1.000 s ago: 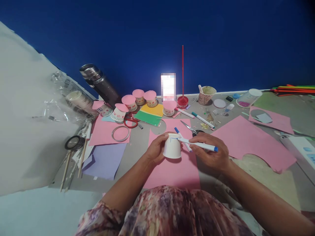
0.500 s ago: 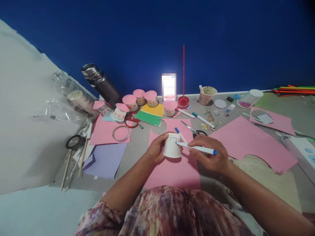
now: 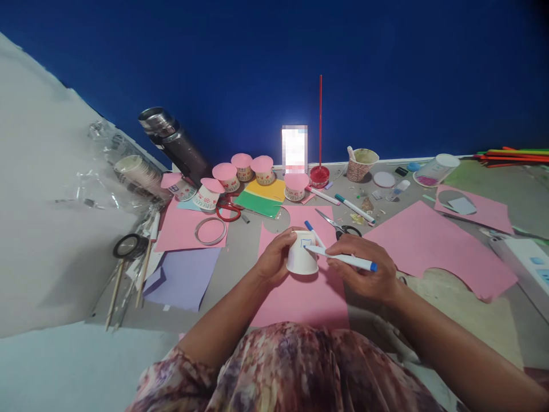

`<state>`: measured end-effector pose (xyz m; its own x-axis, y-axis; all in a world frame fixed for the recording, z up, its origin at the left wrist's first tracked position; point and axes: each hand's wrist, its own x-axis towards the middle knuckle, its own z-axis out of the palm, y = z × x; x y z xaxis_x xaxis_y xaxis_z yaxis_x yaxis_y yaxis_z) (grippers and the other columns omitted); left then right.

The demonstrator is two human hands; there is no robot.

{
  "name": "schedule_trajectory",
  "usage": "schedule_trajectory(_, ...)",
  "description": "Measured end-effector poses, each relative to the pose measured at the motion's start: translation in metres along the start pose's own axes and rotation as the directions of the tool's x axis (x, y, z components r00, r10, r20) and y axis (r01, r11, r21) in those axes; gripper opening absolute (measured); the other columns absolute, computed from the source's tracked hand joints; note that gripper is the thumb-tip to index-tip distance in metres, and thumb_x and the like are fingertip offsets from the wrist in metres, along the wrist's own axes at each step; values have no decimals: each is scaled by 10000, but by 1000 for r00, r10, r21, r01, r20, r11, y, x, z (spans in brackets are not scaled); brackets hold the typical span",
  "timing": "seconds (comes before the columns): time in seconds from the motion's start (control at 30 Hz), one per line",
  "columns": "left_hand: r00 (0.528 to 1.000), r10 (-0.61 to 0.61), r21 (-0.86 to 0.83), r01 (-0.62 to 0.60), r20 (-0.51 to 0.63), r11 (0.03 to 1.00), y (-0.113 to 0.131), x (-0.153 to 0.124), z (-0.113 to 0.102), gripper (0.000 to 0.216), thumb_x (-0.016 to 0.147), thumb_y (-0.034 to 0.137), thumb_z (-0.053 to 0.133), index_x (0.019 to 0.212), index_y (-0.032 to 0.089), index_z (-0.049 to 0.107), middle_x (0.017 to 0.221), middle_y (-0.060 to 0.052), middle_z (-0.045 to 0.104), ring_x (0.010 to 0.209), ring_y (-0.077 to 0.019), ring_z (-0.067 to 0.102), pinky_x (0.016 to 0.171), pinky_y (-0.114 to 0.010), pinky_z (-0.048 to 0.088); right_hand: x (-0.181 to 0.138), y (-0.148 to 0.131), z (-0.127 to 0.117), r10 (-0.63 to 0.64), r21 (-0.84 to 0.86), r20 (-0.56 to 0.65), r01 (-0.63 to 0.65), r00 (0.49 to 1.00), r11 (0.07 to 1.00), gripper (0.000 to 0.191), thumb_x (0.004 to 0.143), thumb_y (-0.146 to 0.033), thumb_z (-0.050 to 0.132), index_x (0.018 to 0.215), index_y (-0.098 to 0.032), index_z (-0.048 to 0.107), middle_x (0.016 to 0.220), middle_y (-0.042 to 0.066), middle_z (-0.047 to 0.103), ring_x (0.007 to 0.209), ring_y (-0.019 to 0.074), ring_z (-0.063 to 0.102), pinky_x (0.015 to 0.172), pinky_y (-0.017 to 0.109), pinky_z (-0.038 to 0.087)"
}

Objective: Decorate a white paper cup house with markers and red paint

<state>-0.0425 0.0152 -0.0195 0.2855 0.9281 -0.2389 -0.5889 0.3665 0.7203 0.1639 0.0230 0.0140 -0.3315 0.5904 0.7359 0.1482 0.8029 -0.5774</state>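
**Marker at the cup wall, cup held upside down**

Nearest the camera, the left hand point(image 3: 274, 257) wraps its fingers around a small white paper cup point(image 3: 300, 264). The cup stands upside down on a pink paper sheet point(image 3: 300, 300) that lies on the grey bench point(image 3: 240, 246). The right hand point(image 3: 364, 269) has its fingers clenched on a slim white marker with a blue end point(image 3: 343, 258), whose tip touches the cup's upper wall. The step in hand looks like drawing a small blue outline there, though most of the mark is hidden behind the tip. Any further stroke on that curved wall would call for a firm left grip and a short, light pull of the tip.

A second ago only a single blue line showed. Half a second ago it was a small box shape, and the tip now sits slightly lower.

Further off lie steel scissors with dark handles point(image 3: 338, 226). Beyond them stand a row of paper cups with pink tops point(image 3: 242, 169), and a dark metal flask point(image 3: 175, 143) leans by the wall.
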Motion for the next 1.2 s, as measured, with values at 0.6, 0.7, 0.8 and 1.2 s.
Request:
schedule_trajectory(0.6,999,28,33,-28,-15,999,-3,-2,0,394,793,436,850,1007,138,707,936,-106,785,791,-234,729,757,-333,550,1,0,0,-5,-33,14,5,1000,999,110,958,-134,698,1016,-216,742,787,53,801,646,177,727,616,298,572)
schedule_trajectory(0.7,999,31,37,-30,-34,999,-3,-1,-1,389,793,433,850,1003,137,711,930,-105,788,791,-225,722,759,-322,539,2,-1,-1,-8,-20,48,9,999,1000,97,959,-135,701,1008,-211,737,772,52,795,637,176,721,611,295,565)
schedule_trajectory(0.8,999,27,38,-26,-40,999,-4,-1,-1,401,789,440,853,1009,136,714,930,-106,790,786,-222,720,755,-319,535,2,-1,-1,-16,-2,52,16,999,1000,108,954,-135,702,1016,-214,744,765,51,792,626,181,713,604,301,560)
schedule_trajectory(1.2,1000,19,1,-19,-13,1000,-3,0,-2,401,780,432,834,1020,135,711,901,-122,801,774,-254,743,749,-354,564,1,-1,-2,13,-2,43,-13,999,1000,103,948,-135,699,992,-214,749,766,48,795,633,176,717,611,299,567)
